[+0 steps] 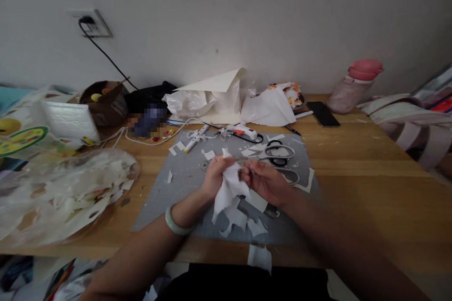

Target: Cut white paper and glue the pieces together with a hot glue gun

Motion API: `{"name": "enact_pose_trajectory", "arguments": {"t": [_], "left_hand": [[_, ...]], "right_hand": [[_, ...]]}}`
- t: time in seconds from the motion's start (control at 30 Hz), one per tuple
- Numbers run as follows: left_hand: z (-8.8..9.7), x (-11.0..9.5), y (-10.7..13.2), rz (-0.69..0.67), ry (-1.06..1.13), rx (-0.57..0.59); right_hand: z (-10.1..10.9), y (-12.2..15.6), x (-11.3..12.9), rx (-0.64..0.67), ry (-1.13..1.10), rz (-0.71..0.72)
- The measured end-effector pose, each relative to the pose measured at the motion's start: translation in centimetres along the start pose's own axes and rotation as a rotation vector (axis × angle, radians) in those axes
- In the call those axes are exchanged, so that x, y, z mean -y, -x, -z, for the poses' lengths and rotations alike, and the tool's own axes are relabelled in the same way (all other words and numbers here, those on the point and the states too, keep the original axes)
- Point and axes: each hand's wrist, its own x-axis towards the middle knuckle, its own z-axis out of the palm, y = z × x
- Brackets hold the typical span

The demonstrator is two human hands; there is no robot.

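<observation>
Over the grey mat, hands: both meet above the middle of the grey cutting mat, fingertips close together.
Left hand: the left hand is curled, its fingers and thumb pinching the upper edge of a white paper piece; a pale green bangle circles the wrist.
Right hand: the right hand is half closed, fingertips gripping the same paper from the other side, just beside the left.
Paper piece: crumpled and irregular, it hangs down from between the two hands, above the mat and not lying flat on it.
Under the hands: loose white scraps lie scattered on the mat near its front edge.
Behind the hands: scissors with grey and black handles lie on the mat just beyond the right hand; a white glue gun and a white marker lie near the mat's far edge.
Left side: a clear plastic bag full of paper offcuts sits on the wooden table.
Far side: a black phone and a pink bottle stand well apart from the hands, near the wall.
</observation>
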Motion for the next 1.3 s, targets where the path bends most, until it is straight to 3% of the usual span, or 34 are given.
{"name": "enact_pose_trajectory", "arguments": {"t": [0.27, 0.37, 0.5, 0.7, 0.8, 0.9, 1.07, 1.3], "left_hand": [[0.0, 0.0, -0.8, -0.045, -0.21, -0.001], [0.0, 0.0, -0.6, 0.012, -0.152, 0.025], [0.0, -0.3, -0.3, 0.088, -0.024, -0.028], [0.1, -0.1, -0.7, -0.038, -0.192, 0.018], [0.1, 0.0, -0.6, -0.043, -0.249, 0.047], [-0.1, 0.0, -0.1, 0.01, -0.18, 0.093], [0.0, -0.2, 0.2, 0.045, 0.019, 0.065], [0.6, 0.3, -0.6, -0.006, -0.249, 0.121]], "right_hand": [[0.2, -0.4, -0.5, -0.102, 0.089, 0.023], [0.3, -0.4, -0.7, -0.073, 0.021, 0.005], [0.1, -0.2, -0.3, 0.007, -0.074, -0.013], [0.6, -0.5, -0.4, -0.076, 0.087, 0.03], [0.9, -0.6, -1.0, -0.052, 0.114, 0.03], [0.7, -0.3, -1.1, -0.005, 0.036, 0.024], [0.1, 0.3, -0.3, 0.01, -0.033, 0.011], [0.8, -0.4, -0.8, -0.081, 0.123, 0.036]]}}
